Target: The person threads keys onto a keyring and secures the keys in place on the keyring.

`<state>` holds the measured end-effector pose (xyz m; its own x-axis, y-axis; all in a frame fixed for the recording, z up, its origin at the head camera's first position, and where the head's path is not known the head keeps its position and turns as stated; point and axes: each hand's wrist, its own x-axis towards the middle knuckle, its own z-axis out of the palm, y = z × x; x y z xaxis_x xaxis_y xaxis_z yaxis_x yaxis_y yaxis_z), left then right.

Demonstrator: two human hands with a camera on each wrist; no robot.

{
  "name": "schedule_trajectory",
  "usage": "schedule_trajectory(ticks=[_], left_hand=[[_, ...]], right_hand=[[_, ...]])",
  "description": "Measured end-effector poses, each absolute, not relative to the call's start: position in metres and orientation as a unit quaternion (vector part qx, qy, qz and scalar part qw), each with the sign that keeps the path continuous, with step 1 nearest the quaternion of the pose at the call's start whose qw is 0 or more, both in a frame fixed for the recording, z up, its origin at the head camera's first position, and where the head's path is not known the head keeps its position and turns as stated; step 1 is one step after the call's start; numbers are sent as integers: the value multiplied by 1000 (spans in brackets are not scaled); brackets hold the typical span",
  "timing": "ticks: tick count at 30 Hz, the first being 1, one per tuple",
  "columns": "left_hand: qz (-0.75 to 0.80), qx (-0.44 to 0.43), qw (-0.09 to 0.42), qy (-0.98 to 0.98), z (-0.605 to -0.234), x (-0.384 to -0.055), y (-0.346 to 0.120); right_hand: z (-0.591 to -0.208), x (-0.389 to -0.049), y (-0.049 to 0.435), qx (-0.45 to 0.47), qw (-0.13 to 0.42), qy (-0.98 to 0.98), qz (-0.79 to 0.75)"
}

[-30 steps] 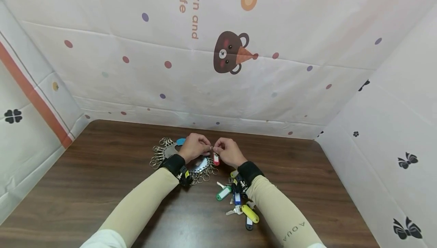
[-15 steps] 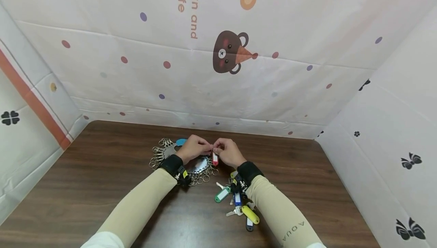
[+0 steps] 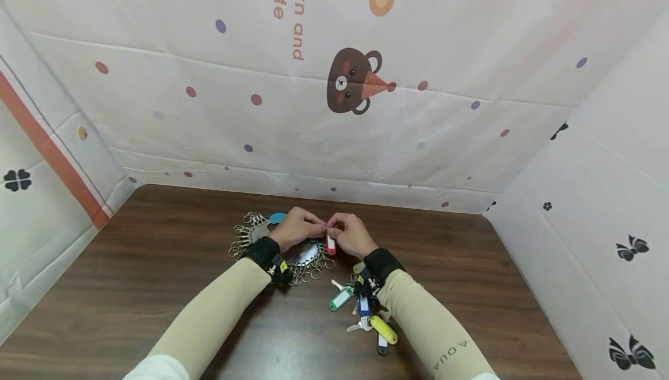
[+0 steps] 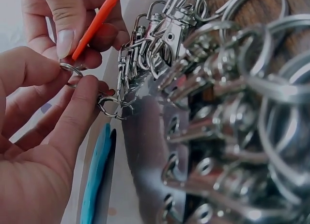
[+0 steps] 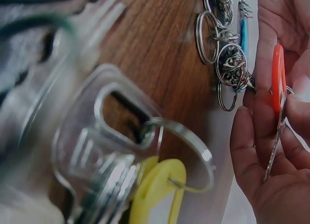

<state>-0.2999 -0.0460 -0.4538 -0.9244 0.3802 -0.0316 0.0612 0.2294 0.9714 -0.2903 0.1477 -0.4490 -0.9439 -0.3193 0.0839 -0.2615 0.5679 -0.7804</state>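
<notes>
My left hand (image 3: 295, 229) pinches a split ring (image 4: 71, 69) between thumb and finger, beside the metal plate (image 4: 145, 156) fringed with several silver clasps and rings. Opposite, my right hand (image 3: 352, 236) holds a red key tag (image 3: 331, 244) close to that ring. A silver key (image 5: 272, 153) hangs with the tag across the fingers in the right wrist view. Fingertips of the two hands meet at the ring. Whether the tag is threaded on the ring is hidden by the fingers.
A blue oval piece (image 3: 277, 217) sits at the plate's far edge. Under my right wrist lie loose keys with a green tag (image 3: 341, 298), a blue tag (image 3: 363, 304), a yellow tag (image 3: 384, 329) and a black tag (image 3: 382, 343). A printed cloth wall (image 3: 292, 124) rises behind the brown table (image 3: 172, 240).
Both hands stay nearly in place over the plate's right side, drawing slightly closer together. The red key tag shifts a little. The green tag has moved slightly left and down.
</notes>
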Motion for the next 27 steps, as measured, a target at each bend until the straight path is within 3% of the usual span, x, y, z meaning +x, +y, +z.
schedule_trajectory(ticks=[27], left_hand=[[541, 159, 72, 822, -455, -299, -45]], right_hand=[[-443, -295, 144, -123, 3, 890, -439]])
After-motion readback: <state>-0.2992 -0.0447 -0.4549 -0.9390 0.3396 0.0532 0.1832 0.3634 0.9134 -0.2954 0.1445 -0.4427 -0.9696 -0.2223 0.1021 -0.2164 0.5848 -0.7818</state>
